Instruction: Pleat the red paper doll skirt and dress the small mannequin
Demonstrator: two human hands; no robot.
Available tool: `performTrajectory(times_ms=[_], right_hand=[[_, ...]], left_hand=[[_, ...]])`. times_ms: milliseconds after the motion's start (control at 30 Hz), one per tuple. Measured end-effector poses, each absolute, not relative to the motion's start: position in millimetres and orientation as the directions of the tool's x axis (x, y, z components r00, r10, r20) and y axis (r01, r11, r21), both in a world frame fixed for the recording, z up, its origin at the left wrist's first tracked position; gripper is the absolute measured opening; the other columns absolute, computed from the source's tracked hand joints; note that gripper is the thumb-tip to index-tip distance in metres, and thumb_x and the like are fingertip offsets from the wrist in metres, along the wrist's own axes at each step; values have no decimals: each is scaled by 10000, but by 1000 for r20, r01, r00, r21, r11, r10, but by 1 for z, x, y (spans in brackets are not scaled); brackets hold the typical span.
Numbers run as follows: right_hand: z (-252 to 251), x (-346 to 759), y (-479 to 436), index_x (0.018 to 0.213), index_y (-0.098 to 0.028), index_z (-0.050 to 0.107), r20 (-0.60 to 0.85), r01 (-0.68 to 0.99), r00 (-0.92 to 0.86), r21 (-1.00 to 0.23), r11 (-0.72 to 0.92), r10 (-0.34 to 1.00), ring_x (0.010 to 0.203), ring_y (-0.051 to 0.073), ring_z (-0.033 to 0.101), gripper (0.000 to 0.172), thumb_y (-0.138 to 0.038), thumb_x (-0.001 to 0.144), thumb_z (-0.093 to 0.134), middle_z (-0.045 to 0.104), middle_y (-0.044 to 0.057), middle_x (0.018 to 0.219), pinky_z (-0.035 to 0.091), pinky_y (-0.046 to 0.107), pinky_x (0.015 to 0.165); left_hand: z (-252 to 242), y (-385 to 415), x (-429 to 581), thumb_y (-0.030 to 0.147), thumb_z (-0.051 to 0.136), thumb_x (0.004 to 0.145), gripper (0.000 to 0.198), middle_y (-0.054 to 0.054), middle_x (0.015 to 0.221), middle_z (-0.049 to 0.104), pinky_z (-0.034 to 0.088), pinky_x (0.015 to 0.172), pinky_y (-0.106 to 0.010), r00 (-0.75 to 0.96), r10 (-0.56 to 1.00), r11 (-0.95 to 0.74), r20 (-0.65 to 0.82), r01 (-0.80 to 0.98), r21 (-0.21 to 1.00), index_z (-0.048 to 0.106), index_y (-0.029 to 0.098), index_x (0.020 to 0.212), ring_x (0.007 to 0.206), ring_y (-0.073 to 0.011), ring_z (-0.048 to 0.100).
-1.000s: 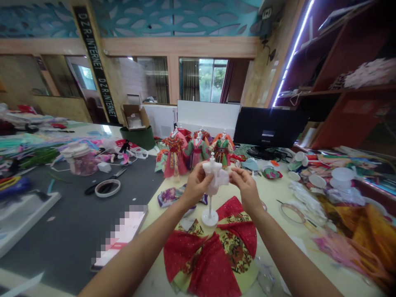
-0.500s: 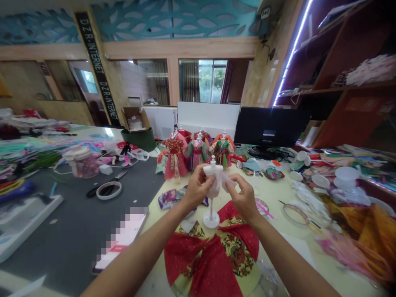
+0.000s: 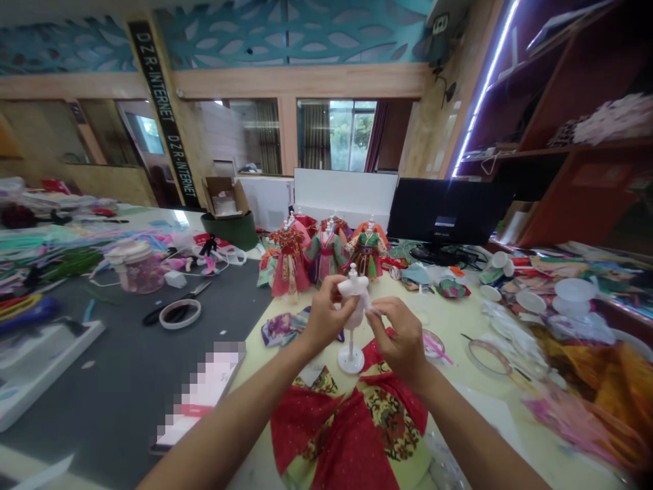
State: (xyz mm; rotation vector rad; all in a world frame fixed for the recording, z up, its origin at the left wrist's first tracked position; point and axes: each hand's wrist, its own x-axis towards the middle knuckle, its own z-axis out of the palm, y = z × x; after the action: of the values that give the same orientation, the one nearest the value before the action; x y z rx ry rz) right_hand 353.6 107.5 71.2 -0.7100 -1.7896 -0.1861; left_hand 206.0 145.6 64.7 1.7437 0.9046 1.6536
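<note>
A small white doll mannequin (image 3: pixel 354 286) stands upright on a round white base, with thin pale fabric (image 3: pixel 360 301) wrapped around its torso. My left hand (image 3: pixel 329 313) pinches the fabric against the mannequin's left side, below its shoulder. Just right of the torso, my right hand (image 3: pixel 400 333) has thumb and fingertips closed on the fabric's edge. Red cloth with gold floral panels (image 3: pixel 347 429) lies spread in front of the base. Behind the mannequin are several dressed doll forms (image 3: pixel 326 252) in red, green and pink.
Scissors and a white tape roll (image 3: pixel 180 314) lie on the grey mat (image 3: pixel 127 367) at left, near a phone (image 3: pixel 204 401). A black monitor (image 3: pixel 443 211) stands behind. Orange fabric (image 3: pixel 612 374), a transparent tape roll (image 3: pixel 488 355) and plastic pieces cover the right side.
My right hand has moved slightly left and down, its fingers closer together on the fabric. The pale fabric now lies closer to the torso. The mannequin has shifted very slightly.
</note>
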Motion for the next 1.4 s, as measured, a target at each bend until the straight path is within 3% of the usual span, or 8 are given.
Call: performTrajectory(times_ms=[100,267,400,633,933,1233,1400], right_hand=[[69,347,111,885,-183,568,923,581,-182,-177,794,339,814,181,559,126,-101,794,538,598,70,847,475,341,738],[66,342,119,931,-187,582,917,584,-136,-231,779,374,855,182,569,160,-110,820,498,595,80,894,487,344,778],[68,345,120,953,-199,591,899,590,-141,-261,764,416,853,184,570,178,-136,833,476,589,76,889,490,346,774],[74,353,124,976,-188,604,888,626,-219,-191,756,405,932,205,556,197,-144,830,481,592,95,959,474,372,825],[74,358,114,1079,-150,563,842,606,-295,-201,770,452,983,226,527,266,-273,874,449,560,129,1021,456,396,840],[100,376,109,998,-188,602,754,554,-288,-372,745,590,914,177,571,246,-337,889,440,616,67,956,456,340,824],[114,445,94,936,-196,628,707,690,-64,-478,543,704,862,167,593,220,-343,860,483,649,40,921,449,321,802]], left_hand=[[63,146,208,260,624,740,310,1,808,575,475,659,-237,-11,786,-615,618,94,783,460,190,994,691,-118,579],[63,144,209,279,617,748,306,-9,838,593,483,662,-246,-31,769,-626,639,169,762,462,192,997,708,-126,595],[64,144,207,248,601,754,290,-18,874,591,484,697,-262,19,740,-657,673,235,716,473,200,1011,741,-134,596],[70,144,208,206,591,744,301,-21,895,574,476,717,-265,114,725,-677,679,296,673,470,204,1020,773,-143,593],[81,137,203,237,644,709,450,-86,1034,588,475,809,-312,260,748,-656,610,153,739,430,170,1099,909,-185,593],[76,144,210,176,588,728,306,-48,929,613,478,792,-299,151,762,-647,630,143,749,470,178,1011,855,-161,612],[73,152,210,184,608,700,352,-42,902,617,492,779,-303,102,762,-646,639,167,744,481,166,1028,838,-165,618]])
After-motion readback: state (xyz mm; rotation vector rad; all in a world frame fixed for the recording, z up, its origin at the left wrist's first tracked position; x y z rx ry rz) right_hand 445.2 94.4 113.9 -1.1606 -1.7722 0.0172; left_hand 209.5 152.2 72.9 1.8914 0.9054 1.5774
